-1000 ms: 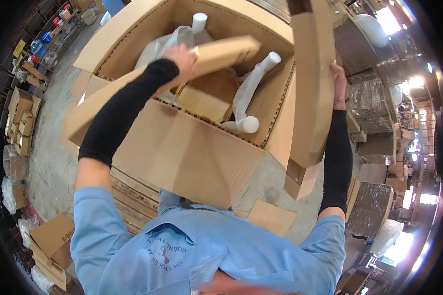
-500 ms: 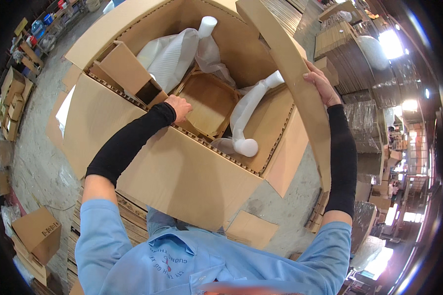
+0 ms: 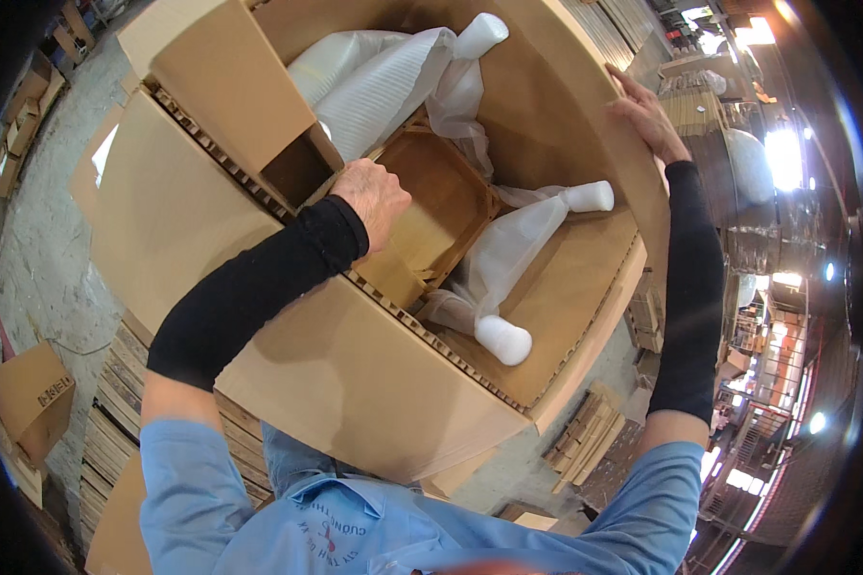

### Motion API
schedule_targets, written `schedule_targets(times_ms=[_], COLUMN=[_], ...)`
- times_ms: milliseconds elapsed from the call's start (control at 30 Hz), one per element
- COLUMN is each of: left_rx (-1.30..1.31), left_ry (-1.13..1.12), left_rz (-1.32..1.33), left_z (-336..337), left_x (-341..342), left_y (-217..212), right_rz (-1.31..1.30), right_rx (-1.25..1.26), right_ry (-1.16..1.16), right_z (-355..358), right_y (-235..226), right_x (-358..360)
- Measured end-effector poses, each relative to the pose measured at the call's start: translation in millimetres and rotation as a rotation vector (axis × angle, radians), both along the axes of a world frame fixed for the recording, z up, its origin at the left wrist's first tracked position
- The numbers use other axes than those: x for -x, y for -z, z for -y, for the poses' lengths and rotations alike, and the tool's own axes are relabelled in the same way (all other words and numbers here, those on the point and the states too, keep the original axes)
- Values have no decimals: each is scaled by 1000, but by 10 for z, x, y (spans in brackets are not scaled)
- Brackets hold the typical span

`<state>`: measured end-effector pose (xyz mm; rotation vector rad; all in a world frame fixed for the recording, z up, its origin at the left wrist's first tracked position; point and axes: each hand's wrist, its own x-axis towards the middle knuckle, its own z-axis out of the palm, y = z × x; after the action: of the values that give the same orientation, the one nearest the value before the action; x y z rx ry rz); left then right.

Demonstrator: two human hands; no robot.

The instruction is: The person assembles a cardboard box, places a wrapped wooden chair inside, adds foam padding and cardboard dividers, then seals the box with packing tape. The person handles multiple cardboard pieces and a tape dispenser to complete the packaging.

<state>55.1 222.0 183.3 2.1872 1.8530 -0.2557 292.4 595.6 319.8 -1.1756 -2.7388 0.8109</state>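
Observation:
A big open cardboard box (image 3: 355, 374) stands in front of me. Inside lie furniture legs wrapped in white foam (image 3: 508, 259) and a brown cardboard insert tray (image 3: 441, 206). My left hand (image 3: 372, 196) is closed in a fist over the near wall of the box, next to the insert tray; I cannot tell whether it grips anything. My right hand (image 3: 645, 110) lies flat with fingers spread on the raised right flap (image 3: 585, 105) of the box. A square cardboard tube (image 3: 230, 86) sits in the box's left corner.
A small cardboard box (image 3: 29, 398) stands on the concrete floor at the left. Stacked flat cardboard (image 3: 115, 422) lies under the big box. More stacks of cardboard (image 3: 594, 431) and shelves fill the right side. Bright lights (image 3: 781, 158) shine at the far right.
The long cardboard piece my left hand held is gone from it; the hand now rests at the box's near wall. My right hand has pushed the right flap outward and the view has tilted.

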Motion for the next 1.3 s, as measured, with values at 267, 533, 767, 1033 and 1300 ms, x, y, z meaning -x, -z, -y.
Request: schedule_targets(times_ms=[267,533,767,1033,1300], left_rx=[-104,-70,-3,62,-8], left_ry=[-7,26,66,85,62], left_rz=[276,373,335,302,313], left_z=[71,103,117,48,108], left_x=[94,119,161,201,183], left_y=[-47,-49,-125,-162,-142], right_rz=[125,279,376,251,155], right_rx=[22,207,251,132,117], right_ry=[-98,-176,-198,-196,-190], right_z=[-676,-1220,-1257,-1047,-747], right_y=[159,154,195,512,725], right_x=[689,1259,1349,962,1000])
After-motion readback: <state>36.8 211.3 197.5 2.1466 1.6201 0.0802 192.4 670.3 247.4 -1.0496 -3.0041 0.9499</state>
